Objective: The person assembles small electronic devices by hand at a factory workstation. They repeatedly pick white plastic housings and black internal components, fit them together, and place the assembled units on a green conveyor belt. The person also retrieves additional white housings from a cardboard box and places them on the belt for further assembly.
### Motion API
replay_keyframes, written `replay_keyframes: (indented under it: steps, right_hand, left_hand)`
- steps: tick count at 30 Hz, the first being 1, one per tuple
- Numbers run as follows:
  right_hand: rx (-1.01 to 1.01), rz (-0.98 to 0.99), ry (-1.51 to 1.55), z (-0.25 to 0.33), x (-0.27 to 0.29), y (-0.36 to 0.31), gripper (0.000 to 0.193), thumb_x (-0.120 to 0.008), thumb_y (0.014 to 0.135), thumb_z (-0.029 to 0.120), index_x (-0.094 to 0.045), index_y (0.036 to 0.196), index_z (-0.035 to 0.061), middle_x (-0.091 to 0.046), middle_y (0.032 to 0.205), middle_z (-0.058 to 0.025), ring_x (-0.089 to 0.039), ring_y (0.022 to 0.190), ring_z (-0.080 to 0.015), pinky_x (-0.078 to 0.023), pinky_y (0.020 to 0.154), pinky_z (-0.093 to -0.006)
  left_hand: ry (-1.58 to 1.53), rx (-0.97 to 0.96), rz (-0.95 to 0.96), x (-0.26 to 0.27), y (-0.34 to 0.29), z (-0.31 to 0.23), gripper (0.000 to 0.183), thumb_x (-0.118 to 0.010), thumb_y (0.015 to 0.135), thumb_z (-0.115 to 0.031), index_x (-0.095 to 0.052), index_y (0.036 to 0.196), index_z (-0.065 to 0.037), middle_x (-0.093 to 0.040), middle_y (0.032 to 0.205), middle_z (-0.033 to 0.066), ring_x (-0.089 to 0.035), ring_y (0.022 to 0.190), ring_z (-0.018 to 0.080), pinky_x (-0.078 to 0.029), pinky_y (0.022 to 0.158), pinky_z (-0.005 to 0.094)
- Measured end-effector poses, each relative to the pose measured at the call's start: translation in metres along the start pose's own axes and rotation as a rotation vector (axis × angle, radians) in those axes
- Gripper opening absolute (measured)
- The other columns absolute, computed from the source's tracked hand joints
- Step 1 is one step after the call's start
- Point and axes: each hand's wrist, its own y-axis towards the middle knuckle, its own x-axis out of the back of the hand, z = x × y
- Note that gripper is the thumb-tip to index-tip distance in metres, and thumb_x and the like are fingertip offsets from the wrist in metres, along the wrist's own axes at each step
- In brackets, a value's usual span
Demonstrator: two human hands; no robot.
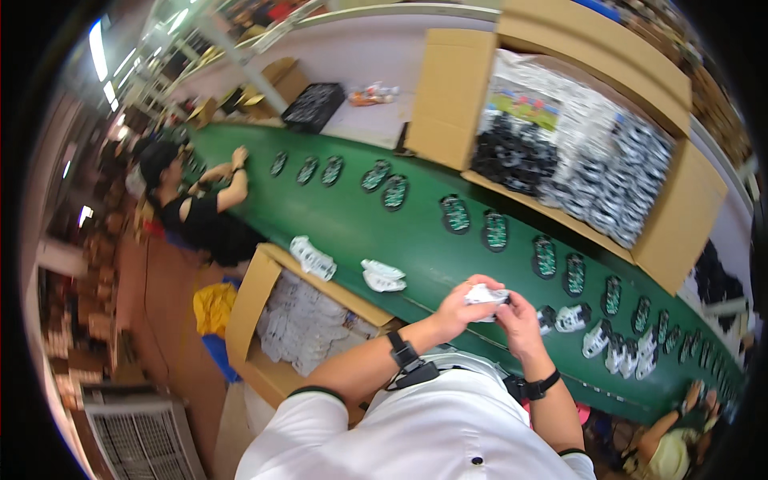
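My left hand (pixel 459 310) pinches a small white plastic shell (pixel 482 295) in front of my body, above the near edge of the green belt. My right hand (pixel 522 326) closes on the other end of that shell, where a dark part shows at the fingertips. Its underside is hidden by my fingers. Just right of my hands lie a white-and-black shell (pixel 572 318) and several similar ones (pixel 596 339). To the left, two white shell pieces, one (pixel 312 258) farther left and one (pixel 383 276) nearer, rest on the belt.
Black oval bases with green circuit boards (pixel 455 214) line the green belt (pixel 344 216). A carton (pixel 240 328) of white shells stands at the near left. Across the belt, a large carton (pixel 450 96) holds black and grey parts. Co-workers sit at far left (pixel 204 200) and lower right (pixel 668 448).
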Motion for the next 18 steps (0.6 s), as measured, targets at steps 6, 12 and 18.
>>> replay_keyframes:
  steps: [6, 12, 18]
  right_hand:
    - [-0.030, -0.074, -0.037, -0.001, 0.009, -0.001, 0.037, -0.066, 0.096, 0.015, -0.057, 0.129, -0.0011, -0.067, 0.111, -0.0049, -0.064, 0.095, -0.0111, -0.054, 0.081, -0.0257]
    - [0.121, -0.058, -0.451, 0.010, 0.002, -0.001, 0.046, -0.069, 0.090, 0.000, -0.053, 0.132, -0.0064, -0.066, 0.116, -0.0108, -0.065, 0.102, -0.0150, -0.054, 0.084, -0.0267]
    - [0.176, -0.059, -0.316, -0.007, 0.019, 0.005, 0.032, -0.067, 0.093, 0.003, -0.061, 0.124, -0.0056, -0.069, 0.108, -0.0061, -0.064, 0.097, -0.0095, -0.052, 0.084, -0.0237]
  left_hand:
    - [0.412, 0.003, -0.085, 0.005, 0.013, -0.001, 0.034, -0.071, 0.087, -0.020, -0.063, 0.115, -0.003, -0.066, 0.116, 0.0130, -0.065, 0.105, 0.0248, -0.051, 0.093, 0.0341]
    - [1.230, -0.195, -0.050, 0.002, 0.023, -0.018, 0.041, -0.070, 0.082, -0.032, -0.068, 0.109, -0.001, -0.070, 0.098, 0.0187, -0.065, 0.098, 0.0361, -0.051, 0.087, 0.0442]
    - [0.732, -0.174, -0.344, 0.015, 0.028, 0.025, 0.038, -0.066, 0.093, -0.037, -0.071, 0.086, 0.000, -0.070, 0.079, 0.0153, -0.063, 0.066, 0.0239, -0.050, 0.064, 0.0359]
